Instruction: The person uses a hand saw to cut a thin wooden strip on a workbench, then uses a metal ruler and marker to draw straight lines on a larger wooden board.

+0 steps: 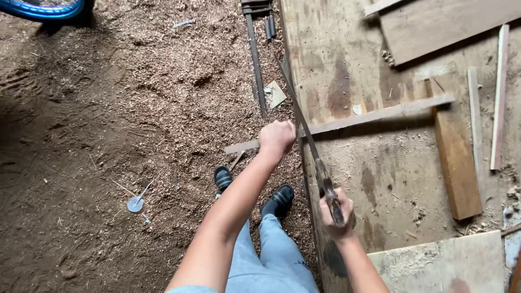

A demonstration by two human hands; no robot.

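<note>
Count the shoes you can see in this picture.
2. The left black shoe stands on the sawdust below the left hand. The right black shoe stands by the bench edge, left of the right hand gripping the saw.

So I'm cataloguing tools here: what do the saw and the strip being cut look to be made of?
Saw: dark, dull metal blade, probably steel, perhaps rusty; grip hidden by the right hand. Strip, held by the left hand: pale, unfinished wood, matt and rough-edged.
</note>
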